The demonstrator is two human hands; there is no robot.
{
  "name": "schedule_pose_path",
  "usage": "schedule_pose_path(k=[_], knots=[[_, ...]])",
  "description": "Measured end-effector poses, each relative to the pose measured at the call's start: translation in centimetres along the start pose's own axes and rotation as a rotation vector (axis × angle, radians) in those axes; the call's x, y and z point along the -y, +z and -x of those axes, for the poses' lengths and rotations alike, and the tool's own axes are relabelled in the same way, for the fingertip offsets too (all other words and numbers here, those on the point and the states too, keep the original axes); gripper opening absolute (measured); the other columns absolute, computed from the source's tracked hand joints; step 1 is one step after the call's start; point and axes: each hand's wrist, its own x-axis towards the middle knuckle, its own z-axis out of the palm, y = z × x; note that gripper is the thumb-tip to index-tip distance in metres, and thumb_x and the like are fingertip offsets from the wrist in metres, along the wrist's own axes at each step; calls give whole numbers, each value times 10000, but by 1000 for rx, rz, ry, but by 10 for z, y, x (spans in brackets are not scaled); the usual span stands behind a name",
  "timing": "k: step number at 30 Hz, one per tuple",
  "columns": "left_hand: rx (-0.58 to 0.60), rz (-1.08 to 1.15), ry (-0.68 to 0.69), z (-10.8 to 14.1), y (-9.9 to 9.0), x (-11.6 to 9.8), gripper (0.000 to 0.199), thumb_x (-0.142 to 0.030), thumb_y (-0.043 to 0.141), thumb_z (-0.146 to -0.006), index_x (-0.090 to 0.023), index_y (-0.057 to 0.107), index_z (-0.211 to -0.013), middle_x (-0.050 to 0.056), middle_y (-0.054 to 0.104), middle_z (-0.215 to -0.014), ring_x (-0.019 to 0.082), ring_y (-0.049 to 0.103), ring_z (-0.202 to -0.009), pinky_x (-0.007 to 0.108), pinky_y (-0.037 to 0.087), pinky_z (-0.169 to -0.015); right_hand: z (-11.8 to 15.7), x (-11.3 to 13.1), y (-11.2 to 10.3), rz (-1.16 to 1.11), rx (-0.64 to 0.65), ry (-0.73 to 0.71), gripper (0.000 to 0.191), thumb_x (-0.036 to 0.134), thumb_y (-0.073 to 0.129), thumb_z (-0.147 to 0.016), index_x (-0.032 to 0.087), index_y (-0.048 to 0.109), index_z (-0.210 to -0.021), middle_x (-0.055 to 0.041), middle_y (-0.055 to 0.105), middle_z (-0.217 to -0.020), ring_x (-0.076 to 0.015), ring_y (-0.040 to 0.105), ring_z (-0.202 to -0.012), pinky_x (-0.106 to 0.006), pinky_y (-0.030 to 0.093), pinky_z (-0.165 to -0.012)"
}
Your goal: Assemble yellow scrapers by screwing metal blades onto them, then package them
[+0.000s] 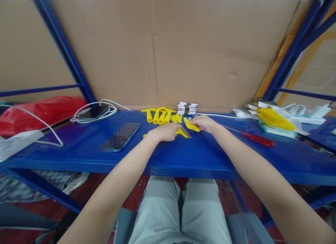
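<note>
My left hand (165, 132) is closed round a yellow handle, whose end (181, 133) shows beside the fingers with a thin blade-like strip (187, 131) at its far side. To its right, my right hand (204, 123) pinches a flat yellow piece with small holes (191, 125). The two held parts are close together above the blue table; whether they touch is unclear. Behind my left hand lie several yellow T-shaped handles (156, 116). Small yellow pieces (179, 118) and small pale parts (188, 119) sit beside them, in front of a stack of white packets (187, 108).
On the blue table (181, 160), a phone (127, 136) lies left and a red screwdriver (258, 139) right. A coiled white cable (110, 109) rests on another device at the back left. A yellow packet (275, 119) is at the right. Cardboard (170, 51) stands behind.
</note>
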Motion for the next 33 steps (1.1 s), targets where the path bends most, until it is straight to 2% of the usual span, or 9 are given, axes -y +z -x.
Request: schedule_pose_path(k=[5, 10, 12, 20, 33], knots=[[12, -5, -52, 1, -1, -2, 469, -195, 477, -821, -186, 429, -1287, 105, 526, -1326, 241, 517, -1171, 332, 404, -932, -1, 1, 12, -7, 3, 25, 148, 32, 618, -730, 118, 560, -625, 6, 590, -508, -79, 540, -477, -175, 437, -481], [20, 13, -79, 3, -2, -4, 522, -195, 465, -821, -157, 334, -1325, 145, 519, -1319, 256, 537, -1142, 317, 424, -883, 4, 5, 19, 173, -48, -40, 189, 67, 591, -753, 122, 552, -576, 64, 426, -389, -45, 360, -365, -166, 267, -371], [17, 21, -89, 3, -2, -4, 542, -202, 472, -819, -158, 307, -1334, 150, 509, -1327, 258, 526, -1158, 315, 420, -887, 7, 6, 21, 241, -68, -80, 170, 78, 596, -747, 121, 572, -584, 67, 431, -407, -38, 326, -370, -173, 240, -374], [17, 20, -99, 5, -4, -6, 505, -206, 487, -808, -180, 318, -1283, 132, 560, -1251, 249, 567, -1089, 311, 441, -830, 7, 5, 30, 373, -96, -165, 92, 122, 610, -737, 125, 684, -683, -17, 673, -702, -79, 522, -562, -185, 410, -560], [27, 27, -62, 3, -3, -5, 346, -173, 478, -815, -187, 441, -1159, 107, 577, -1222, 231, 563, -1088, 302, 433, -862, -5, -4, 33, 500, -46, -234, 191, 84, 579, -747, 86, 733, -859, -78, 727, -874, -125, 629, -712, -182, 457, -627]])
